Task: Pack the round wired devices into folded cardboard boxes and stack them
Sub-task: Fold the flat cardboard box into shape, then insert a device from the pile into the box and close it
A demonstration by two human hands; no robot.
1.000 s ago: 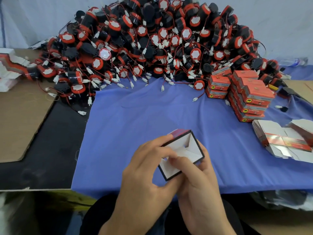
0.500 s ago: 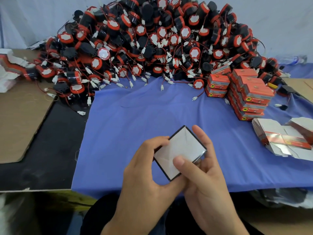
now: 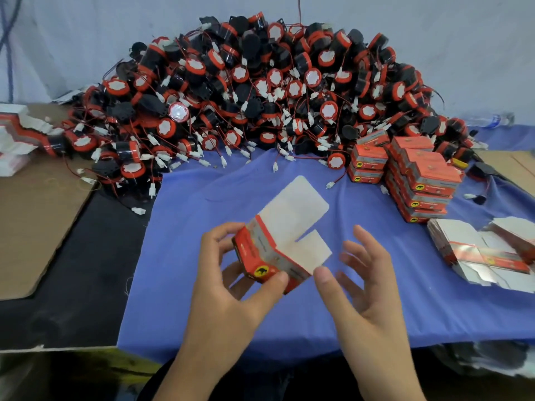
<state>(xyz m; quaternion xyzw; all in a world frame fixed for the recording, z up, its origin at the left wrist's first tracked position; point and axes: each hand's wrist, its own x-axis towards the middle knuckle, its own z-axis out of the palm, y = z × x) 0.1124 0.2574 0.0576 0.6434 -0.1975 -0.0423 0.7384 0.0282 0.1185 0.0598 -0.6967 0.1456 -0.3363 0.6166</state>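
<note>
Blue cloth (image 3: 202, 227) covers the bench, and over its near half the left hand (image 3: 231, 299) grips the box (image 3: 260, 256) — thumb on the near corner, fingers curled over the far side — while the right hand (image 3: 367, 285) hangs open, fingers spread, thumb just beside the small side flap (image 3: 312, 250); touching or not, I cannot tell. The long lid flap (image 3: 295, 206) stands up, unfolded. The danger, as I see it: a one-handed pinch on thin card could dent a wall or let the box twist loose, and the cloth's front edge lies right under the wrists, so a slip may go off the bench. At the back, the heap of round devices (image 3: 260, 91) is a tangle of red wires; pulling one could drag its neighbours along. Room is good straight ahead, with bare cloth up to the heap. It is tighter on the right, where the stack of packed boxes (image 3: 419, 180) looks stepped rather than square and the flat blanks (image 3: 477, 253) lie near.
</note>
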